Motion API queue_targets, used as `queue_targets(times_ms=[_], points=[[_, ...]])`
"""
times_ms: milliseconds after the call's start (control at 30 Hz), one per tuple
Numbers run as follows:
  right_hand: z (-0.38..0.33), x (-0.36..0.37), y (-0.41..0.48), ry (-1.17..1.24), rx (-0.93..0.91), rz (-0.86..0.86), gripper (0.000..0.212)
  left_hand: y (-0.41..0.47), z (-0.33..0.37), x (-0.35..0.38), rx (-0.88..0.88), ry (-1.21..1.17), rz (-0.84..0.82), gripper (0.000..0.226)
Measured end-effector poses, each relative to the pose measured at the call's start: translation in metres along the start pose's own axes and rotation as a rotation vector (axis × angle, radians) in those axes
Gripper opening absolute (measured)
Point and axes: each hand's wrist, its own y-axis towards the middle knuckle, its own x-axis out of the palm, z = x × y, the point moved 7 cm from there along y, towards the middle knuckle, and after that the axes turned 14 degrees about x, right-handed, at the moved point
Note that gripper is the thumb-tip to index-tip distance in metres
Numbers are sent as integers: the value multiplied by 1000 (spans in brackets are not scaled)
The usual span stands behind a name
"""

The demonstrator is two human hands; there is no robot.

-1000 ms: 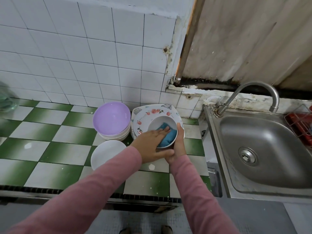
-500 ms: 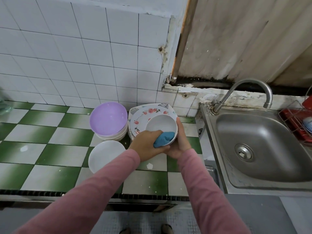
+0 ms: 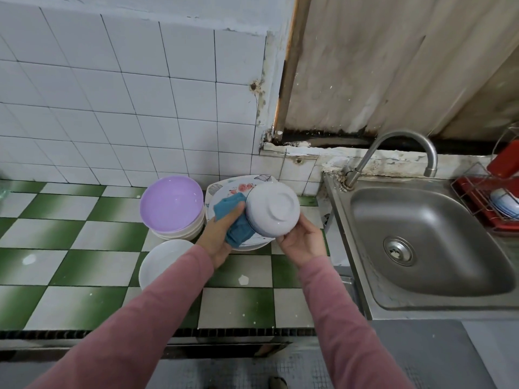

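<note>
The right grip (image 3: 302, 242) cupped a smooth, round white bowl (image 3: 273, 210) from below, fingers curled on its rim, its ringed base tilted up toward the camera. Just left of it, the left grip (image 3: 216, 237) clutched a soft, bunched blue cloth (image 3: 234, 217) against the bowl's side. A floral plate (image 3: 238, 189) lay beneath both on the checkered tile counter (image 3: 84, 234).

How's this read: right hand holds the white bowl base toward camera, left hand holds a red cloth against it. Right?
One slip: the cloth is blue, not red, per the head view. Otherwise yes: right hand holds the white bowl base toward camera, left hand holds the cloth against it.
</note>
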Motion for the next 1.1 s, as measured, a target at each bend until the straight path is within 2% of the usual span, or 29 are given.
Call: queue_targets(times_ms=[100,167,233,300,367,400,467,533,633,700,767,800,833,933,967,1033,1100], points=[[-24,14,-13,-42,-88,-84,21,6,7,-9,73,-70,202,55],[-30,20,-18,-163,-136,-54,6,5,14,-3,159,14,240,51],[-28,29,-23,-382,-183,48,7,-2,20,13,251,204,206,42],[-19,43,-28,-608,-240,103,6,-7,22,41,349,336,45,27],[-10,56,-34,-765,-299,114,13,-9,16,66,444,421,-132,34],[-7,61,-37,-814,-322,109,17,-8,18,72,490,466,-162,39],[-6,66,-41,-891,-346,85,18,-1,27,73,547,531,-136,36],[-6,69,-44,-961,-354,66,12,13,35,65,488,549,-66,23],[-13,70,-46,-1004,-396,86,15,22,35,62,416,566,-35,20],[-21,70,-46,-968,-432,109,13,12,37,72,562,643,-117,23],[-27,71,-49,-947,-451,130,15,2,33,81,739,714,-240,37],[-29,71,-50,-964,-459,125,17,2,30,82,759,716,-266,40],[-30,71,-50,-989,-463,123,19,6,30,81,718,685,-256,42],[-33,72,-51,-1056,-483,118,19,20,30,73,430,546,-112,34],[-35,72,-51,-1057,-489,122,19,21,31,73,410,579,-93,31],[-37,69,-51,-1019,-494,129,19,14,38,77,563,684,-133,32],[-37,69,-52,-992,-483,119,21,6,38,87,742,804,-264,41]])
